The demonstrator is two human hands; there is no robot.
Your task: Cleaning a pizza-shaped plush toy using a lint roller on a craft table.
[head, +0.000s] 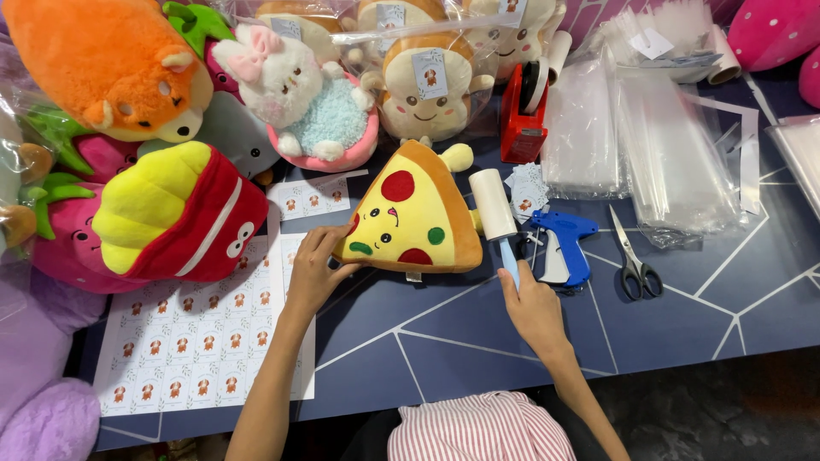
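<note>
A pizza-slice plush toy [410, 218] lies on the dark blue table [683, 316], yellow with red and green spots and an orange crust. My left hand [314, 269] grips its lower left corner. My right hand [531, 303] holds the blue handle of a white lint roller [494, 205], whose roll rests against the toy's right edge.
Plush toys crowd the left and back: a fries toy [179, 213], an orange animal [111, 64], a white bunny [290, 77], bagged toast toys [427, 85]. A sticker sheet [196, 341], red tape dispenser [523, 115], blue tagging gun [564, 243], scissors [636, 265] and clear bags [649, 145] lie around.
</note>
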